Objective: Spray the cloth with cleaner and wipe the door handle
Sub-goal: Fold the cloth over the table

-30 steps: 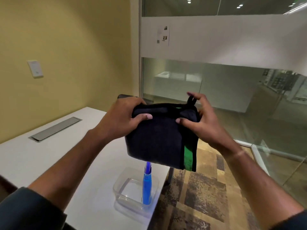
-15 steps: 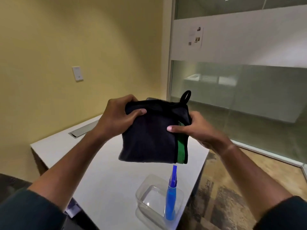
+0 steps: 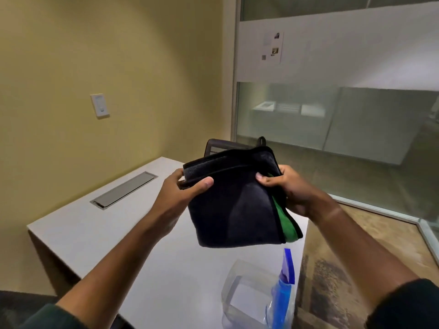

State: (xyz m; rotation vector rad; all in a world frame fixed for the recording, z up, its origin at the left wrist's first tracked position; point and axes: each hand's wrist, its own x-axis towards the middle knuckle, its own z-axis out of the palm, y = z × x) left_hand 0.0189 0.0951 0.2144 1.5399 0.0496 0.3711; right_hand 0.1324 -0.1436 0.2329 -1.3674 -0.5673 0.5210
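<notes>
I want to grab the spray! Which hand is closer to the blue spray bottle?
Right. The right hand grips the dark folded cloth almost above the blue spray bottle; the left hand is further left.

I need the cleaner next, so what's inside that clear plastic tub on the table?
A blue spray bottle stands inside the clear tub, at its right side, nozzle above the rim. Nothing else shows through the walls. The frame's bottom edge cuts off the bottle's base.

cloth (image 3: 234, 210): black, with a bright green strip along its right edge;
spray bottle (image 3: 282, 295): blue, with a darker blue top;
container (image 3: 240, 288): clear;
table (image 3: 99, 231): white, with a grey metal hatch;
wall (image 3: 95, 43): yellow;
carpet (image 3: 337, 276): mottled brown, tan and dark patches
</notes>
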